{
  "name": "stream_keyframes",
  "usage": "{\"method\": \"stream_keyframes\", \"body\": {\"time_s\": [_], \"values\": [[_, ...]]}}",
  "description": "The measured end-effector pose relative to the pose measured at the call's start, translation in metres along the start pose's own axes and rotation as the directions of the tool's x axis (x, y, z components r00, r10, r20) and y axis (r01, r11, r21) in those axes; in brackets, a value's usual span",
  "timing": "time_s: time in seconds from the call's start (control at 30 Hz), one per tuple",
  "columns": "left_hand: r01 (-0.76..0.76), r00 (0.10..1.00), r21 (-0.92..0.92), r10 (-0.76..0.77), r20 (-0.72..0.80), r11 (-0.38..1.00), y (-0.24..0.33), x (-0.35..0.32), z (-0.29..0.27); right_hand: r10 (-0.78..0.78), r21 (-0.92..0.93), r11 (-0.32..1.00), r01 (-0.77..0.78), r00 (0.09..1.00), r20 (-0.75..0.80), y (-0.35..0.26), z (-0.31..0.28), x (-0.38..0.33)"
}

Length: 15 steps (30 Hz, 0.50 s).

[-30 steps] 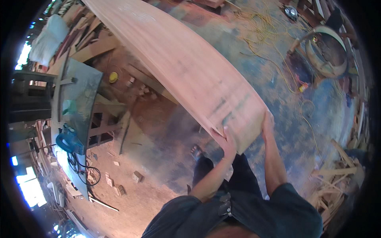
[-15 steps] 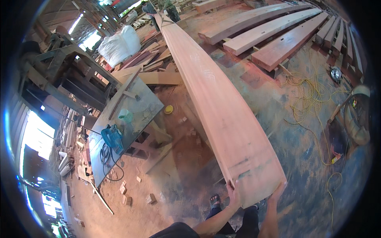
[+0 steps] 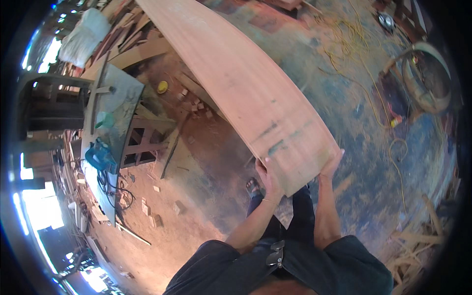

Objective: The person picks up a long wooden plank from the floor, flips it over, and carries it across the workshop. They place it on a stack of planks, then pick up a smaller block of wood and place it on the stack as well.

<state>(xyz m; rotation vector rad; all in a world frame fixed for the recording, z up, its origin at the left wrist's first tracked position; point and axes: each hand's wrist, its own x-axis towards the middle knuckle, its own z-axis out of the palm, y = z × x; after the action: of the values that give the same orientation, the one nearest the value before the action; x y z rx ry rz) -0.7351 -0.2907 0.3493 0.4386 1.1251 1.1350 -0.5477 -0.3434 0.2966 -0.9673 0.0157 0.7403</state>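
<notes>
both hands clamp the near end of a long reddish wooden plank, one at each corner: the left hand is wrapped around the plank's left edge with the thumb lying over the top face, and the right hand cups the opposite corner, fingers spread along the side and end grain. gripping it across its full width like that looks like the way to keep such a long board from twisting or tipping, since the rest of it runs far out ahead of the person, up and away toward the far side of the shop; whether that far end rests on anything i cannot tell. the plank hangs above a dusty, sawdust-covered floor, and directly under its near end a sandalled foot peeks out. left of the plank stands a grey saw table on a wooden frame, with a blue power tool sitting on its nearer part and black cable trailing down from it. between the table and the plank a small yellow round thing lies on the floor among wood offcuts. right of the plank, yellow cord snakes across the blue-stained floor toward a curved wooden hoop. beyond the table, a white sack lies on stacked timber.
</notes>
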Motion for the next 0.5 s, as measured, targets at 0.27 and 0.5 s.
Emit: {"method": "stream_keyframes", "body": {"time_s": [0.27,0.5], "values": [[0.049,0.992,0.02,-0.046,-0.114,0.999,0.002,-0.011,0.006,-0.136,-0.388,0.917,0.091,0.986,-0.092,-0.022,0.024,-0.009],[0.047,0.992,0.006,-0.046,-0.114,0.999,0.005,-0.015,0.012,0.004,-0.12,0.993,-0.023,0.989,-0.151,-0.043,0.044,-0.023]]}}
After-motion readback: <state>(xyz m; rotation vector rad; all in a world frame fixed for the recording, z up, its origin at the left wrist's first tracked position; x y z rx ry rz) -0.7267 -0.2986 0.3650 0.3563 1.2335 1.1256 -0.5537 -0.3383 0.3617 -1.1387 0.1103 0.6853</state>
